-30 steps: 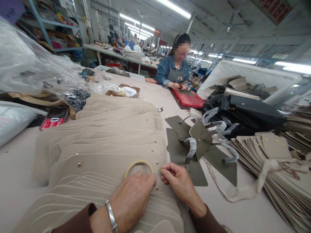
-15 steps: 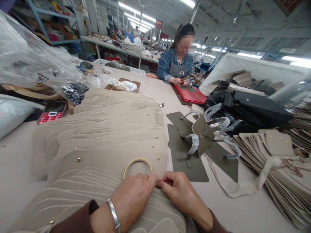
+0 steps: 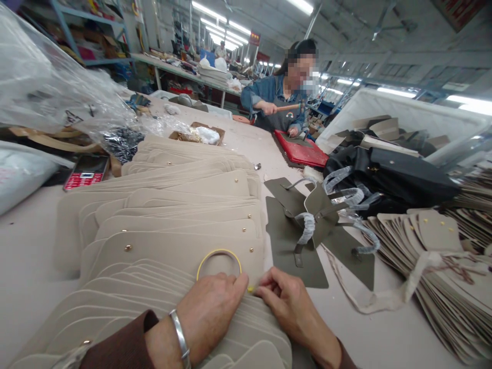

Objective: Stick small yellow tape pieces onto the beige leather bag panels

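My left hand, with a silver bracelet at the wrist, lies knuckles-up on a fanned pile of beige leather panels, its fingers curled down at the near edge of a yellow ring. My right hand is right beside it, fingers pinched together on a small yellow bit at the ring's lower right. The ring lies on the top panels, which carry small gold studs.
Olive leather pieces with wrapped handles lie to the right, then stacks of tan cut pieces and black bags. A red phone and plastic bags are at left. Across the table a person holds a hammer over a red pad.
My right hand has drawn in toward my left, from the stud at the panel's right edge down to the ring's lower right. The person opposite has raised the hammer.
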The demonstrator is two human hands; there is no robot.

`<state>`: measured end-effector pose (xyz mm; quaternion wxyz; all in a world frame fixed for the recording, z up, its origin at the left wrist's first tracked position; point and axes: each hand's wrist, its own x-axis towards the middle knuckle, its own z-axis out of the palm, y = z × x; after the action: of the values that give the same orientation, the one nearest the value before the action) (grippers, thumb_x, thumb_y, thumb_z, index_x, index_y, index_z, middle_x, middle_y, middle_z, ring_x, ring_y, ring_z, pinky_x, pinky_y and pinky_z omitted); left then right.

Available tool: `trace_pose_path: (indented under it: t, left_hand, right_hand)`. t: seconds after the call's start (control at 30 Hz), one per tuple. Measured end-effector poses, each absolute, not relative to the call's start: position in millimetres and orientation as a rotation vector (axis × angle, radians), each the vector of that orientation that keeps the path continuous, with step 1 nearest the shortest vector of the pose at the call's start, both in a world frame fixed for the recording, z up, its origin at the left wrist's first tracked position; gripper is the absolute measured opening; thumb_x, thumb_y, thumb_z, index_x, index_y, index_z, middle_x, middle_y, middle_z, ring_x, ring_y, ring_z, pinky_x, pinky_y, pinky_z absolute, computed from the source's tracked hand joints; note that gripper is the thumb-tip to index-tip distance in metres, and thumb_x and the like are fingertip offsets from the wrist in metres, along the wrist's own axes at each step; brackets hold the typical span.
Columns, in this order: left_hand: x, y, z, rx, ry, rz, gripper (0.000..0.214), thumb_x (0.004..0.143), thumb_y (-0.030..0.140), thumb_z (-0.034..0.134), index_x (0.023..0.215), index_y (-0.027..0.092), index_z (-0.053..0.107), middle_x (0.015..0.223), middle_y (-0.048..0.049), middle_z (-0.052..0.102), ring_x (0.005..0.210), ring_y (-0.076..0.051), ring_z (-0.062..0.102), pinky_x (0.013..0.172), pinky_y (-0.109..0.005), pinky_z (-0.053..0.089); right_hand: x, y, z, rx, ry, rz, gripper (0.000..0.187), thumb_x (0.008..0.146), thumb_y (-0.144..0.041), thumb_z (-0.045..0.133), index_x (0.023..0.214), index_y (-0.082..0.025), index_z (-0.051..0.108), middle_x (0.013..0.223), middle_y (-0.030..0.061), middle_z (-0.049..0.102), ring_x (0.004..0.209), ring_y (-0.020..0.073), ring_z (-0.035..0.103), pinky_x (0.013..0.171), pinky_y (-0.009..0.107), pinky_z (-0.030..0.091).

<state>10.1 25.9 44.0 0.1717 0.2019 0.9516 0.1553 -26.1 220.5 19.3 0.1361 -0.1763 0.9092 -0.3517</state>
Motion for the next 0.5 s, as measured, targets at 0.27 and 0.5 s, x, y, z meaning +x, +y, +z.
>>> trace_pose_path:
  t: [0.27,0.5]
  left_hand:
    - [11.7,24.2,40.0,0.621,2.716,0.440,0.031,0.079,-0.003,0.038,0.094,0.018,0.054,0.084,-0.0059,0.067,0.076,-0.021,0.065,0.069,-0.031,0.053]
    - [7.7,18.2,37.9,0.630,2.852,0.574,0.023,0.088,0.002,0.040,0.092,0.020,0.054,0.086,-0.0033,0.064,0.079,-0.020,0.062,0.073,-0.033,0.053]
  right_hand:
    - [-31.6,218.6,19.0,-0.740,2.602,-0.944,0.014,0.081,-0.010,0.066,0.078,-0.020,0.075,0.076,0.0022,0.074,0.071,0.0157,0.067,0.068,0.024,0.045]
    - [-34.6,203.0,18.5,-0.737,2.705,-0.759,0.012,0.079,-0.016,0.066,0.070,-0.020,0.072,0.067,0.0006,0.069,0.059,0.0138,0.060,0.058,0.023,0.037]
